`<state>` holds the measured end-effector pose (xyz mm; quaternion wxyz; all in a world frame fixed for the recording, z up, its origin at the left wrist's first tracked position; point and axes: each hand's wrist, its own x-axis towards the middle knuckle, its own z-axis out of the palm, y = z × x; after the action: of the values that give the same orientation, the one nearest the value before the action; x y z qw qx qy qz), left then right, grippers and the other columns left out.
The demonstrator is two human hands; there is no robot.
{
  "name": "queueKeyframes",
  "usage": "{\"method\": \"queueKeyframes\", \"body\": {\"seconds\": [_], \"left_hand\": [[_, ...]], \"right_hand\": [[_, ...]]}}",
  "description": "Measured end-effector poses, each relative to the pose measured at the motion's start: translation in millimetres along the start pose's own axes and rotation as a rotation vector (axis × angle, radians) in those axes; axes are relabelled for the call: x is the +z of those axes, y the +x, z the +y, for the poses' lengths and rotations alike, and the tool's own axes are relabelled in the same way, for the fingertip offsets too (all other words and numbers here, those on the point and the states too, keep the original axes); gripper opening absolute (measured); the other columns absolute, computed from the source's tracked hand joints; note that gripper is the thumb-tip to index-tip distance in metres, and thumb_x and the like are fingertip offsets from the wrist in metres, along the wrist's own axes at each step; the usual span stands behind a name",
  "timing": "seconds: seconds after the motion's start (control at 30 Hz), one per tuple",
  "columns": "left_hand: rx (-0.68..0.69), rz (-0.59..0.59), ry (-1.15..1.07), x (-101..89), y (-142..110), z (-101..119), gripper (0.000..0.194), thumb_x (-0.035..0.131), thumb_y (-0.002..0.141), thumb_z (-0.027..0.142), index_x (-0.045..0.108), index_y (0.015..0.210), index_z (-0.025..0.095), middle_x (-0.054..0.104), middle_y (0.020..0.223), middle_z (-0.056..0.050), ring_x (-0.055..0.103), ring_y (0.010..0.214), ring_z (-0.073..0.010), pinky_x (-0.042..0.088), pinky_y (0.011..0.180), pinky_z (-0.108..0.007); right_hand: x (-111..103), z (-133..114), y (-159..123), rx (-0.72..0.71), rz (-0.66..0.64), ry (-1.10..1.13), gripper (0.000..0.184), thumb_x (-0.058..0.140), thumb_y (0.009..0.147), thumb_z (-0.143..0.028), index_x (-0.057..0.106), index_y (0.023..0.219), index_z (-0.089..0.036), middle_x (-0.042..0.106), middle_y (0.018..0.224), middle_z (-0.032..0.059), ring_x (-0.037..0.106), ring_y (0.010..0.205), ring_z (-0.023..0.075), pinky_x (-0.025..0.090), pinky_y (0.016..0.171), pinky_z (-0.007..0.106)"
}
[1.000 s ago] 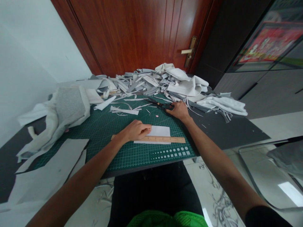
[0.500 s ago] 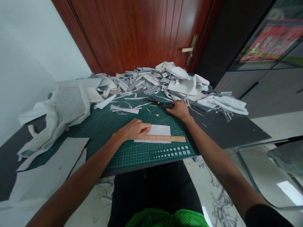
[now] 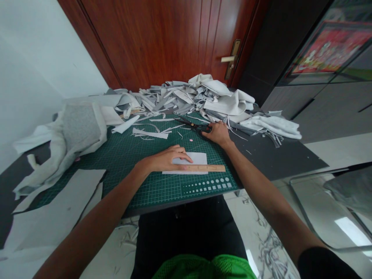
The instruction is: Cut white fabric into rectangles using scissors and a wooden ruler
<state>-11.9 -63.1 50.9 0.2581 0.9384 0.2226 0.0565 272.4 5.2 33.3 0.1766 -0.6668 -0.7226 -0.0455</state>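
My left hand point(image 3: 167, 159) lies on a small white rectangle of fabric point(image 3: 197, 158) on the green cutting mat point(image 3: 130, 155). Its fingers are stretched out flat over the left end of a wooden ruler point(image 3: 207, 168), which rests along the rectangle's near edge. My right hand point(image 3: 217, 133) reaches to the far side of the mat and is closed around the handles of black scissors point(image 3: 192, 125), whose blades point left and lie on the mat. A small pink dot point(image 3: 191, 140) sits on the mat between the two hands.
A heap of white and grey fabric scraps point(image 3: 203, 97) fills the table's far edge in front of a brown door point(image 3: 162, 38). A large grey-white cloth point(image 3: 75, 130) lies left, flat grey pieces point(image 3: 58, 205) near left. Loose strips point(image 3: 149, 133) lie on the mat.
My left hand's fingers have stretched out to the right over the ruler and the white piece. My right hand stays on the scissors. The view has shifted slightly.
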Motion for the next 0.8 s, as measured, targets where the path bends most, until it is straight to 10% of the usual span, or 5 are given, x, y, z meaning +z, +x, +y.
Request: {"method": "queueKeyframes", "body": {"seconds": [0.8], "left_hand": [[-0.415, 0.122, 0.145, -12.2, -30, -12, 0.046, 0.054, 0.099, 0.054, 0.07, 0.135, 0.032, 0.064, 0.113, -0.006, 0.061, 0.106, -0.023, 0.046, 0.091, -0.029]], "right_hand": [[-3, 3, 0, 0.032, 0.0, 0.017, 0.039, 0.066, 0.086, -0.053, 0.078, 0.094, -0.017, 0.077, 0.099, 0.0152, 0.063, 0.112, 0.0356, 0.045, 0.101, 0.047]]}}
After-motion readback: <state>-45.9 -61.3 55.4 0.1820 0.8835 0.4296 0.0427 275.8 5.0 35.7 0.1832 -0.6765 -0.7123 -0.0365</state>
